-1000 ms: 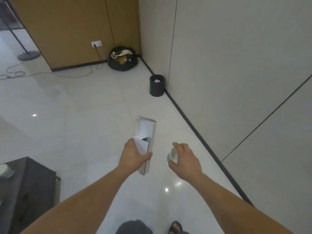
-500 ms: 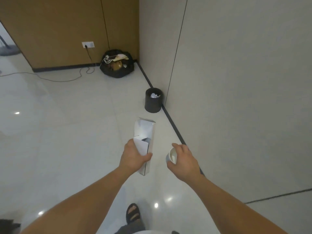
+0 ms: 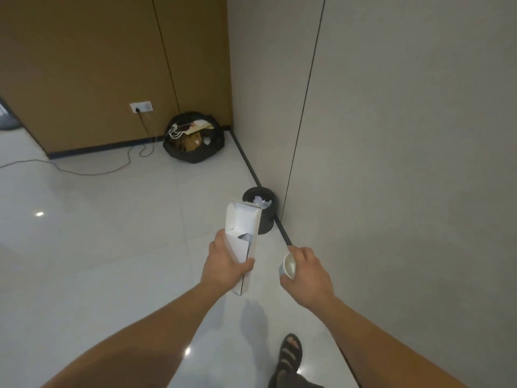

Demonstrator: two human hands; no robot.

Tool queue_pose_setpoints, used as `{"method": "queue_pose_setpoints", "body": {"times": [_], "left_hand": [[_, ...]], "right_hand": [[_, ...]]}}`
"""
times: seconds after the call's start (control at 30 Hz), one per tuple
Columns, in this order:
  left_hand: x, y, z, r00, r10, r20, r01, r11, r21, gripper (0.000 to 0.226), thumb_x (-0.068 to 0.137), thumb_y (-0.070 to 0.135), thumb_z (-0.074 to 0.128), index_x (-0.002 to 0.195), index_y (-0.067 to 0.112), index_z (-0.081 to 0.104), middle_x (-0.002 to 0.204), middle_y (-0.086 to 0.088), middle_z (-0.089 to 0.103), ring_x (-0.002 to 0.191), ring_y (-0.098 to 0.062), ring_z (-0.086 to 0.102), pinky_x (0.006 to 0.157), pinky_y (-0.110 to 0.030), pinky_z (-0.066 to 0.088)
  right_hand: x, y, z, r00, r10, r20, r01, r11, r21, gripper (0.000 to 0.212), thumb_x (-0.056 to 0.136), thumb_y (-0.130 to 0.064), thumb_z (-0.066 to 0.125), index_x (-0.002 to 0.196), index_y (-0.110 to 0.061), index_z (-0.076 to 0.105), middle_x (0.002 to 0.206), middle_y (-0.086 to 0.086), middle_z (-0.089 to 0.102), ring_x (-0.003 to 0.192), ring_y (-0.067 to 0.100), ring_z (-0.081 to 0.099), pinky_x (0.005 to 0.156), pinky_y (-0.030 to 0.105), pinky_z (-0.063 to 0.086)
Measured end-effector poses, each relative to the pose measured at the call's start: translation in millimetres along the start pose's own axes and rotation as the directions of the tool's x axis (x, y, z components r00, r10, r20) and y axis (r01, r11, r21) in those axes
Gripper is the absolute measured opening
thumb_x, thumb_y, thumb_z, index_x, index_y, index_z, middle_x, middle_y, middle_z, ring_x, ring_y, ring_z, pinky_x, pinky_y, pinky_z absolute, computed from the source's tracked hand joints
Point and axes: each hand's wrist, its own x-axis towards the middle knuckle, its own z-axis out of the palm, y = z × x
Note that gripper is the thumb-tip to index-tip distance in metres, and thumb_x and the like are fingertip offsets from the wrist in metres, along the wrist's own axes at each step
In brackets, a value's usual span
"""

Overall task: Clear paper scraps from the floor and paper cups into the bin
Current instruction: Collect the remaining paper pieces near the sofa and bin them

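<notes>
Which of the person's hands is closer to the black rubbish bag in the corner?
Left. The left hand, holding a box, is in front of the bag, slightly right; the right hand, holding a cup, is further right.

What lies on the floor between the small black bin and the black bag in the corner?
Nothing: the head view shows bare white floor between the bin and the bag, beside the dark skirting.
</notes>
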Motion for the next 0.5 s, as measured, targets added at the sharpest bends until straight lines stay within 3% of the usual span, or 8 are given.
{"method": "queue_pose_setpoints", "body": {"times": [0.1, 0.23, 0.4, 0.5], "left_hand": [[66, 27, 12, 0.999, -0.032, -0.038, 0.032, 0.999, 0.003, 0.091, 0.06, 0.039, 0.084, 0.133, 0.025, 0.031, 0.115, 0.003, 0.042, 0.098, -0.016, 0.046, 0.083, -0.03, 0.042], [152, 56, 26, 0.994, -0.048, -0.093, 0.047, 0.999, -0.013, 0.088, 0.06, 0.039, 0.084, 0.13, 0.023, 0.034, 0.116, 0.004, 0.043, 0.097, -0.014, 0.045, 0.082, -0.029, 0.042], [260, 68, 44, 0.995, -0.075, -0.061, 0.073, 0.997, -0.027, 0.085, 0.06, 0.038, 0.085, 0.127, 0.023, 0.035, 0.11, 0.007, 0.044, 0.099, -0.015, 0.049, 0.074, -0.027, 0.041], [338, 64, 57, 0.996, -0.089, -0.027, 0.089, 0.996, 0.0, 0.09, 0.062, 0.041, 0.085, 0.131, 0.019, 0.032, 0.116, 0.003, 0.046, 0.1, -0.012, 0.046, 0.077, -0.027, 0.043]], "right_hand": [[74, 10, -20, 0.999, -0.022, 0.033, 0.021, 1.0, 0.005, 0.067, 0.085, -0.044, 0.057, 0.145, -0.029, 0.031, 0.139, -0.003, 0.035, 0.12, 0.021, 0.045, 0.09, 0.031, 0.044], [169, 20, -46, 0.997, -0.051, 0.058, 0.053, 0.998, -0.024, 0.069, 0.085, -0.042, 0.058, 0.146, -0.027, 0.03, 0.141, -0.002, 0.034, 0.121, 0.023, 0.045, 0.091, 0.032, 0.044], [271, 21, -47, 0.993, -0.054, 0.105, 0.055, 0.998, -0.01, 0.068, 0.085, -0.043, 0.06, 0.144, -0.028, 0.032, 0.14, -0.002, 0.034, 0.119, 0.022, 0.045, 0.09, 0.031, 0.044], [336, 22, -34, 0.991, -0.034, 0.126, 0.035, 0.999, -0.009, 0.067, 0.084, -0.041, 0.06, 0.144, -0.028, 0.034, 0.14, -0.003, 0.035, 0.119, 0.022, 0.045, 0.089, 0.029, 0.044]]}}
